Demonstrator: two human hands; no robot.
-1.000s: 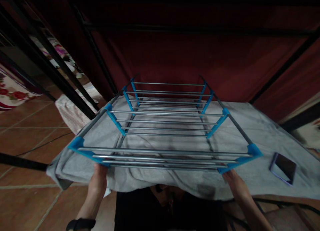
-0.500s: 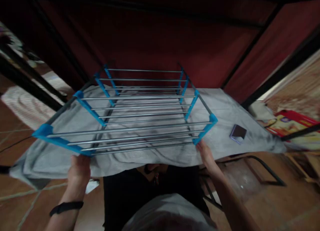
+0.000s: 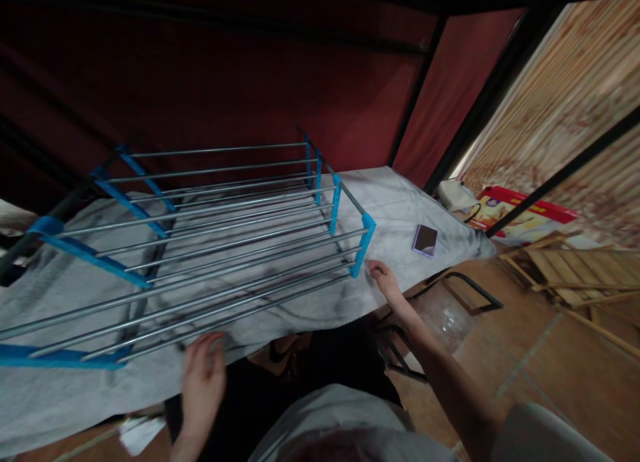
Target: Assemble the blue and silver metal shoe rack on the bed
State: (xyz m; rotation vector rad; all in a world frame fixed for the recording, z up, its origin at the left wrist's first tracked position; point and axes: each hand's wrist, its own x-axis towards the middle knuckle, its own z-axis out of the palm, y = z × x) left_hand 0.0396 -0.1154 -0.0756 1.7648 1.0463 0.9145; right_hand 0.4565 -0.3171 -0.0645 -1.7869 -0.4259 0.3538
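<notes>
Basically, rack (image 3: pixel 200 229) sits on grey cloth (image 3: pixel 410 209) over the bench, thin metal rods w/ blue plastic ends (image 3: pixel 363 245): prob. light, stiff but springy, rods slick. Best hold looks like the blue end pieces or the outer rail. Left hand (image 3: pixel 203 379) at the near rail, fingers loosely apart, grip unclear (blur). Right hand (image 3: pixel 383 275) just beside the blue corner, fingers curled, not clamped. Phone (image 3: pixel 425 240) lies nearby.

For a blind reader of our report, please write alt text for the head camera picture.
A rack of metal rods with blue plastic joints stands on a grey cloth spread over a table. The left hand is at the rack's near edge; the right hand rests on the cloth beside a blue corner. A phone lies further right.
</notes>
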